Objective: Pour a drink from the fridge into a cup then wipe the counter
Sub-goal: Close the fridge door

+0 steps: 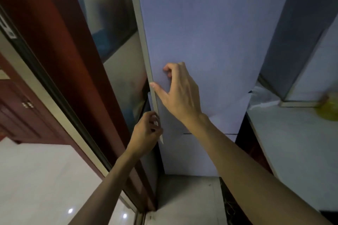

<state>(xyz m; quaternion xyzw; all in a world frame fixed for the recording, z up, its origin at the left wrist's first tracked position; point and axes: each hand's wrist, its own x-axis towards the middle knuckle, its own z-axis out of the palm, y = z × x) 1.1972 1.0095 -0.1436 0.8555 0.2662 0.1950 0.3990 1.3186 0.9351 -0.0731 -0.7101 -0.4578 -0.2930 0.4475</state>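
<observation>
Head view: fridge door (204, 42) at 12 o'clock. Left hand (146, 131) fingers curled round its left edge. Right hand (180, 93) just above, thumb hooked on same edge, fingers curled against front. Counter (292, 142) at 3 o'clock.

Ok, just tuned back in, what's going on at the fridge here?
The person stands at the fridge door with both hands at its left edge. The left hand grips the edge low down. The right hand is higher, fingers bent against the door face, thumb reaching the edge. The door looks cracked open at most; nothing inside shows. No drink or cup is in hand yet. The counter lies to the right, with a blurred yellow-green thing on it.
</observation>
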